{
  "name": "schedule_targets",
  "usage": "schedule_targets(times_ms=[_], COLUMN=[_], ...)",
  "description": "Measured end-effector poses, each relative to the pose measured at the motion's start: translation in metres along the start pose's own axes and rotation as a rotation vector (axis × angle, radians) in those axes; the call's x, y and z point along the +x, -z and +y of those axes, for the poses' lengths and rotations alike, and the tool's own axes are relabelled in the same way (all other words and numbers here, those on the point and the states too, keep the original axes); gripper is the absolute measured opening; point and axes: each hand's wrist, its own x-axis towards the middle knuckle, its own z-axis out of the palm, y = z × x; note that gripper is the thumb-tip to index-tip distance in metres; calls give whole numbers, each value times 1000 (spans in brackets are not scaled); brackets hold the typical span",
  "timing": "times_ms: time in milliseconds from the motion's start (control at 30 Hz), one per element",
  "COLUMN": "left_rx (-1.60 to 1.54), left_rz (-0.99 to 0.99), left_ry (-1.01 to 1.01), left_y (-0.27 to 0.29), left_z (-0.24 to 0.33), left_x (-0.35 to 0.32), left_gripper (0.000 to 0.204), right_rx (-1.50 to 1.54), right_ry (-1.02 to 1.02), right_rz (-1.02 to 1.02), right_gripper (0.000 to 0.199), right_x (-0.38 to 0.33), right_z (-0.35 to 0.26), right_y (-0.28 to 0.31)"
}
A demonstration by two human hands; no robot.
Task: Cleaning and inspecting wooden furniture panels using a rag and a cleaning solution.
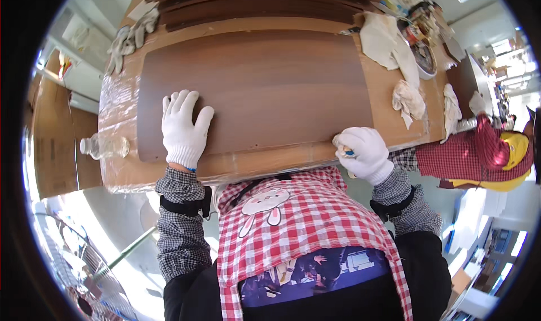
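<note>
A brown wood-grain panel [253,90] lies flat on the cardboard-topped table [394,132]. My left hand [185,124], in a white knitted glove, rests on the panel's left part with its fingers stretched and the thumb apart. At the near right corner of the panel, my right hand [363,152], gloved the same way, is closed round something small. Only a bit of blue and a pale tip show between its fingers, so I cannot tell what it is.
More brown panels [253,2] are stacked at the far edge. Used gloves [132,36] lie far left, a clear plastic bottle [104,146] at the left edge. Crumpled cloths [408,101] and a round tub [424,59] sit right. A person in a red checked garment [451,155] is at the right.
</note>
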Motion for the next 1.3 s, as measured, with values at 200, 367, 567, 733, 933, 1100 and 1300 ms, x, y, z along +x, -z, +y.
schedule_targets(times_ms=[200,367,567,733,933,1100,1300], left_rx=[105,42,284,262,216,274,263], left_rz=[195,320,447,503,440,413,361], left_ry=[299,553,517,488,479,427,390], left_y=[51,64,48,50,60,54,67], left_z=[-55,-73,-101,-105,-100,-110,-109], left_x=[-89,-144,-167,-167,-160,-171,-170], left_gripper=[38,38,33,33,33,42,51], right_rx=[111,76,90,31,-6,83,88], right_ry=[372,552,732,880,968,906,857], right_rz=[-363,-503,-552,-564,-585,-638,-782], right_gripper=[29,25,24,25,23,25,27], right_x=[87,145,202,243,288,317,333], right_z=[-56,-106,-166,-214,-267,-302,-312], right_y=[-32,-65,-110,-146,-189,-204,-193])
